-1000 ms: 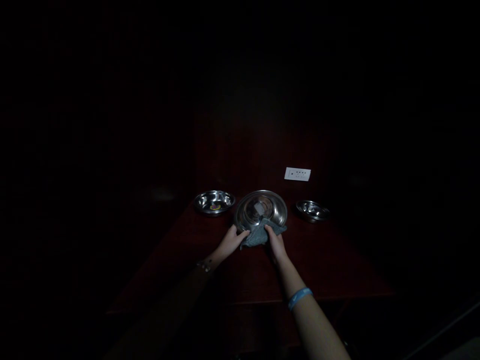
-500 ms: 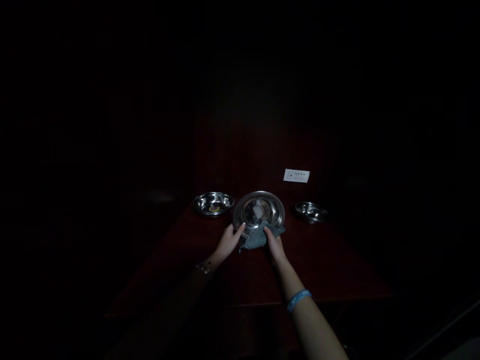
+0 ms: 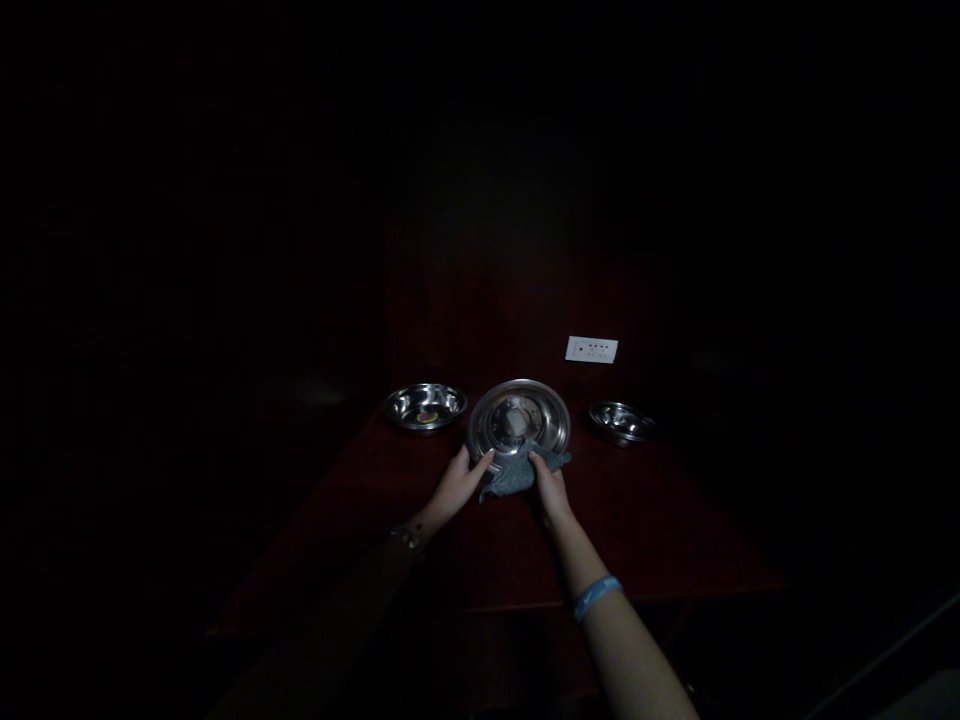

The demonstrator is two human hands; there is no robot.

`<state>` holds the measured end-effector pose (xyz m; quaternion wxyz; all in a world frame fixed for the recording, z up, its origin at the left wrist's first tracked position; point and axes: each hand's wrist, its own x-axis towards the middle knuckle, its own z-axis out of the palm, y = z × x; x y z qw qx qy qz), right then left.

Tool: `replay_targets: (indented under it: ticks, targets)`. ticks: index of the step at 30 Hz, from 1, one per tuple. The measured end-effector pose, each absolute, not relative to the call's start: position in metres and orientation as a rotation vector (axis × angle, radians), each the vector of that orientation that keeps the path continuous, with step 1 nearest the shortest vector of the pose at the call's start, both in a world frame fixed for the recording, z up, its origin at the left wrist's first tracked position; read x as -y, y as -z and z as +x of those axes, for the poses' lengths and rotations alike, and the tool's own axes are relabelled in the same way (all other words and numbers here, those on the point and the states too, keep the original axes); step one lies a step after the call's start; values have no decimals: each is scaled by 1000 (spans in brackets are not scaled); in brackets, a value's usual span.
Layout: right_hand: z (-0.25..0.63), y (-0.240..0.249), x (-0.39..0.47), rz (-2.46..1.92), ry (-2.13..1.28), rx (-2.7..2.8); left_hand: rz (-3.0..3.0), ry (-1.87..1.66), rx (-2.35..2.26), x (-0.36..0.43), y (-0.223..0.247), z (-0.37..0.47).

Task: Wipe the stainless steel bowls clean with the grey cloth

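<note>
A shiny steel bowl [image 3: 551, 410] is held up above the table, tilted so that its round inside faces me. My left hand [image 3: 457, 482] grips its lower left rim, thumb on the near side and fingers hidden behind. With my right hand [image 3: 551, 485] I pinch a grey-green cloth [image 3: 514, 475] against the lower right rim, thumb on top. Part of the cloth hangs down between both hands. The right fingers are out of sight under the cloth and bowl.
On the dark red table [image 3: 510, 570] a steel bowl [image 3: 425, 408] with a coloured mark inside stands at the back left. Another, smaller-looking steel bowl [image 3: 621, 423] is at the back right. A white socket panel [image 3: 592, 349] sits on the wall behind. The surroundings are very dark.
Very little differs. The bowl's tilt has shifted slightly, and the cloth's folds have changed a little under my right thumb. Both hands keep their hold.
</note>
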<state>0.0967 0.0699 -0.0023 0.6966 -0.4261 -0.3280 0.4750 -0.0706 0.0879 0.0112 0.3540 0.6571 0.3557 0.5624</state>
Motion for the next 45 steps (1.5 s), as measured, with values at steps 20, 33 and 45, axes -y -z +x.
replay_targets:
  ticks: [20,33,45]
  targets:
    - [95,-6,-63,-942,-1127,529,1869,-1492,-985,-83,-22,-80]
    - [96,-3,-65,-936,-1134,587,1844,-1520,-928,-83,-25,-79]
    - [96,-7,-62,-985,-1171,582,1836,-1577,-873,-78,-30,-78]
